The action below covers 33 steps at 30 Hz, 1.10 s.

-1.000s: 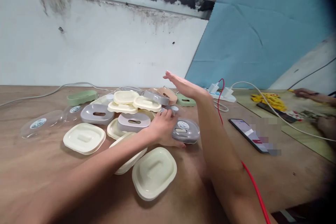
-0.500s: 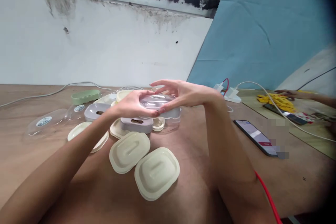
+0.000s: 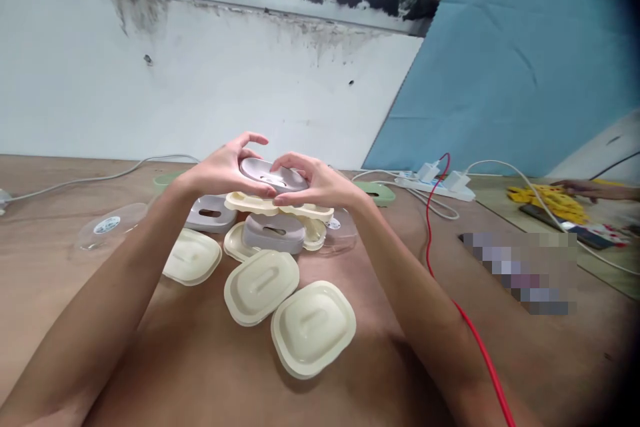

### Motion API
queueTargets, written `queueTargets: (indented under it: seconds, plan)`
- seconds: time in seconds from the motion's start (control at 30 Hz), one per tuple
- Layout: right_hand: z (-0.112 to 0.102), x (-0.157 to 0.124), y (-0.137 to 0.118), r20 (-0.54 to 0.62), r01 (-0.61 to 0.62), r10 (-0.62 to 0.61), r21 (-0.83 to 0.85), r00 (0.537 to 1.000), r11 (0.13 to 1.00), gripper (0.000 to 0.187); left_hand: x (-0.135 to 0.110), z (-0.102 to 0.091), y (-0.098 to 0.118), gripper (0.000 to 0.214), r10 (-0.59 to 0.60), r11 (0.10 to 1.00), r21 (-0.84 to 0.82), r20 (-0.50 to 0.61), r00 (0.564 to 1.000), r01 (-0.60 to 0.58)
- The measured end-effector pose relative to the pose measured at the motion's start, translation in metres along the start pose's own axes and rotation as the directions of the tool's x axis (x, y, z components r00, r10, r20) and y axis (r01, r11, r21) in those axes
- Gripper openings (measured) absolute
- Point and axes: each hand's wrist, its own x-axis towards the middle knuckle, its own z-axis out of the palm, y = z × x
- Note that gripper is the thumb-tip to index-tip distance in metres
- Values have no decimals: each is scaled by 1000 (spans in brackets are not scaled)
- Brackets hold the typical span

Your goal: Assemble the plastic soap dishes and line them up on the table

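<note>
Both my hands hold one grey plastic soap-dish piece [image 3: 273, 175] in the air above a heap of similar pieces. My left hand [image 3: 225, 167] grips its left end with curled fingers. My right hand [image 3: 313, 183] pinches its right end. Under the hands lie a cream tray [image 3: 250, 203] and a grey slotted tray [image 3: 274, 232]. Nearer to me on the wooden table [image 3: 75, 307] rest two cream lids [image 3: 261, 285] [image 3: 313, 327].
A clear lid with a sticker [image 3: 111, 227] lies at the left, a cream lid [image 3: 193, 257] beside it. A red cable [image 3: 465, 320] runs along my right arm to a white power strip [image 3: 433, 183]. Another person's hand [image 3: 583, 188] works by yellow parts [image 3: 547, 200] far right.
My left hand picked the grey and clear piece off the table and raised it. My right hand closed onto it. Both hands now hold it higher, above the heap.
</note>
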Motion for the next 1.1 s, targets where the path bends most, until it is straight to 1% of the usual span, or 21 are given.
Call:
queueTargets:
  seconds: [0.07,0.17,0.23,0.3,0.37,0.4,0.47,0.5,0.53,0.57,0.63,0.7,0.73,0.77,0.8,0.83,0.9,0.97,1.03,1.07,1.1]
  plan:
    - [1,2,-3,8,4,-4,-24,1000,1000,57,2,2,-1,102,12,1000,-22,11,1000,-12]
    - [-4,1,1,29,42,-40,-89,999,995,48,6,6,-8,99,32,997,-77,75,997,-26]
    - [-8,-1,6,42,27,-21,-151,999,988,47,10,10,-13,99,59,994,-101,91,994,-50]
    - [-9,-3,10,48,-11,20,-197,999,980,47,13,14,-17,101,79,991,-119,90,993,-68]
    - [-9,-3,14,43,-41,52,-212,998,976,48,15,16,-18,108,80,992,-96,36,996,-77]
    - [-10,-2,16,9,-58,61,-218,998,974,49,15,16,-19,111,71,996,-47,-15,997,-72]
    - [-14,-2,23,-135,-106,74,-248,988,963,49,15,15,-19,115,33,996,85,-124,992,-22]
    - [-18,-3,28,-218,-140,81,-271,973,952,49,14,14,-18,113,9,990,141,-156,988,14]
    - [-23,-5,33,-282,-182,97,-294,955,938,48,12,13,-18,108,-15,983,179,-156,988,43]
    - [-29,-7,38,-308,-232,133,-314,942,921,48,11,13,-17,100,-32,978,202,-126,992,57]
    - [-41,-14,48,-245,-350,277,-343,929,872,54,8,14,-13,82,-27,971,239,-28,999,33]
    - [-50,-21,52,-211,-447,394,-378,894,811,60,6,19,-7,69,9,955,296,54,999,-24]
    - [-53,-24,51,-237,-476,414,-393,879,787,60,5,22,-3,65,36,943,326,77,996,-60]
    - [-55,-26,49,-282,-483,397,-400,873,779,58,3,26,3,60,73,930,353,90,993,-100]
    - [-57,-27,44,-327,-463,349,-397,878,793,54,1,31,10,55,118,917,372,98,988,-146]
    - [-58,-28,37,-353,-415,284,-381,891,826,50,-1,35,18,50,167,903,383,108,980,-196]
    - [-59,-30,17,-352,-241,126,-307,927,921,43,-8,45,34,39,259,879,379,131,957,-290]
    - [-53,-34,-6,-317,-64,-2,-195,948,979,41,-19,56,46,30,332,863,352,145,932,-362]
    - [-38,-44,-27,-233,26,-52,-113,971,993,42,-37,70,47,18,406,845,299,180,896,-443]
    - [-27,-51,-33,-167,46,-63,-108,984,993,42,-49,78,43,16,448,827,269,213,868,-493]
    - [-14,-61,-37,-71,54,-64,-131,995,990,40,-62,86,36,17,483,804,245,263,835,-542]
